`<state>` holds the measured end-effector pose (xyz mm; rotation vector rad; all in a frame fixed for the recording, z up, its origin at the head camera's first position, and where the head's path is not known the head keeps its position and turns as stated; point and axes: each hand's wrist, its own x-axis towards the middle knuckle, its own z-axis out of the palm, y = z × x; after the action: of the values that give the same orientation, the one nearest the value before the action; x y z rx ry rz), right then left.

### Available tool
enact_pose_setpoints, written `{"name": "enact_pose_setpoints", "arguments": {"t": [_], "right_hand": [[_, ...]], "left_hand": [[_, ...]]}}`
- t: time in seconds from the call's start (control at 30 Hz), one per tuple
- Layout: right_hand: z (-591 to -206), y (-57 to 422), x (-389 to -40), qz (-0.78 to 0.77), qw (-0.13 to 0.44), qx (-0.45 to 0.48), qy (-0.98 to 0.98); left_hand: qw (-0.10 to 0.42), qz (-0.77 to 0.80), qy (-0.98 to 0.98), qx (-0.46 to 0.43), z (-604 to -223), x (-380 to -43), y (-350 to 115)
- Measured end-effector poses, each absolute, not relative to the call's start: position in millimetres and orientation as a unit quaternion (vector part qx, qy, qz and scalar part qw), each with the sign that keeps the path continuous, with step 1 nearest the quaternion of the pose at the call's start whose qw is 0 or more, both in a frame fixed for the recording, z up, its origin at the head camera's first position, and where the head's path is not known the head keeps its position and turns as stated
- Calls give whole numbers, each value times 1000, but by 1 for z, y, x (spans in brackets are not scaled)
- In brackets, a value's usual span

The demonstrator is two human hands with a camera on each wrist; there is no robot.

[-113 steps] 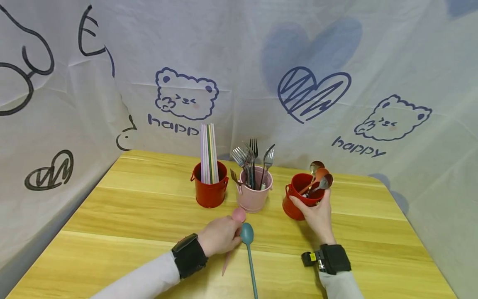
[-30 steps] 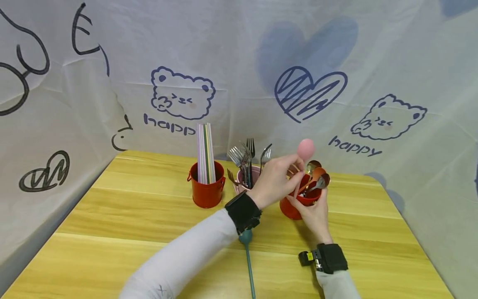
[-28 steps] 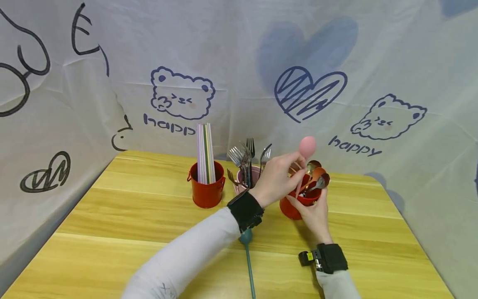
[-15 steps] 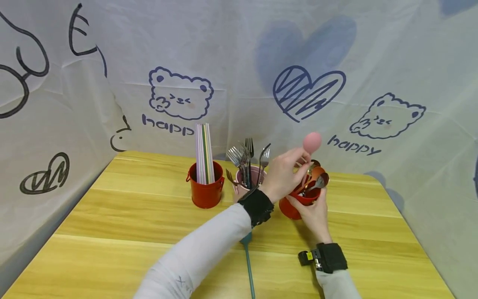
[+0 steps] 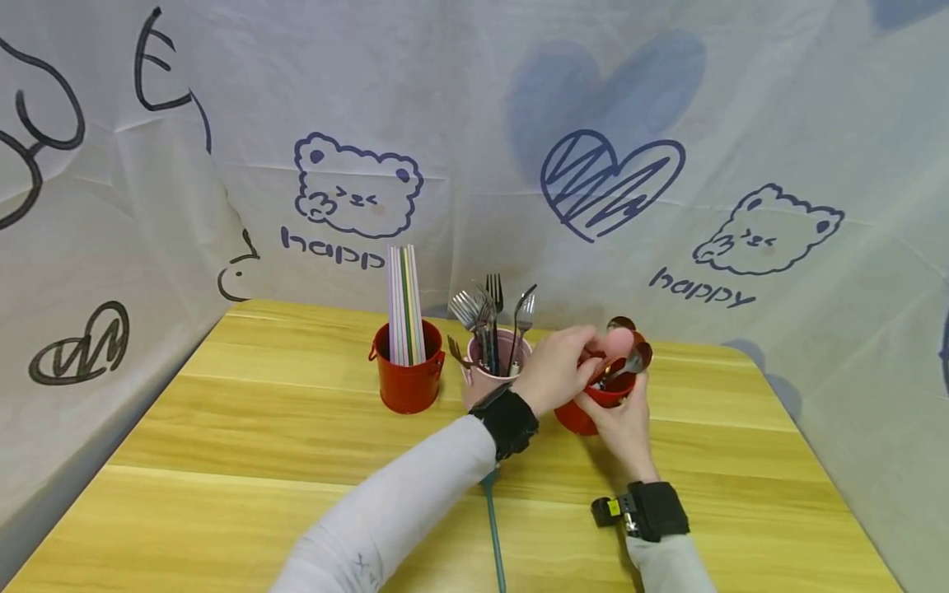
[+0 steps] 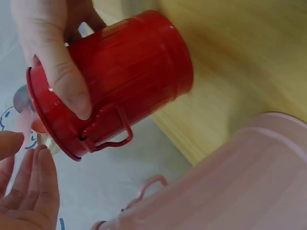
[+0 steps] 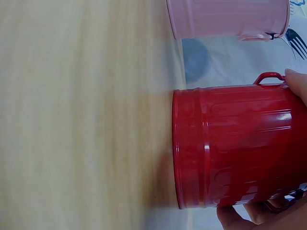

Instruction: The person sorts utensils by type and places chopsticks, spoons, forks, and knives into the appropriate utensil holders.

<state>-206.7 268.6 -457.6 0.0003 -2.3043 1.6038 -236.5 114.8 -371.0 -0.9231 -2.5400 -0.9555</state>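
My left hand (image 5: 558, 369) pinches a pink spoon (image 5: 619, 341) just below its bowl, at the mouth of the right-hand red bucket (image 5: 575, 417). The spoon's handle points down into the bucket and is mostly hidden. Other spoons stand in that bucket, among them a silver one (image 5: 638, 357). My right hand (image 5: 627, 424) grips the bucket's side near the rim; in the right wrist view the bucket (image 7: 240, 143) stands on the table. A teal spoon (image 5: 493, 527) lies on the table, its bowl hidden under my left wrist.
Left of my hands, a pink bucket (image 5: 480, 385) holds several forks (image 5: 494, 288). Further left, another red bucket (image 5: 408, 387) holds several pale sticks or straws (image 5: 406, 305). A white cloth (image 5: 474, 165) with drawings hangs behind the wooden table (image 5: 222, 461).
My left hand has picked the pink spoon up from the table, carried it right to the red bucket, and lowered it in. My right hand keeps its grip on the bucket.
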Motion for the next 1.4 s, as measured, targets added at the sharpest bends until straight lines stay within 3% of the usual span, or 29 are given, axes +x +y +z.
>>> {"name": "enact_pose_setpoints", "arguments": {"t": [0.4, 1.4], "right_hand": [[-456, 268, -205, 567, 164, -9, -807], [-460, 266, -209, 570, 172, -5, -803]], "left_hand": [[138, -297, -893, -310, -384, -229, 102], [26, -226, -904, -362, -400, -184, 61]]}}
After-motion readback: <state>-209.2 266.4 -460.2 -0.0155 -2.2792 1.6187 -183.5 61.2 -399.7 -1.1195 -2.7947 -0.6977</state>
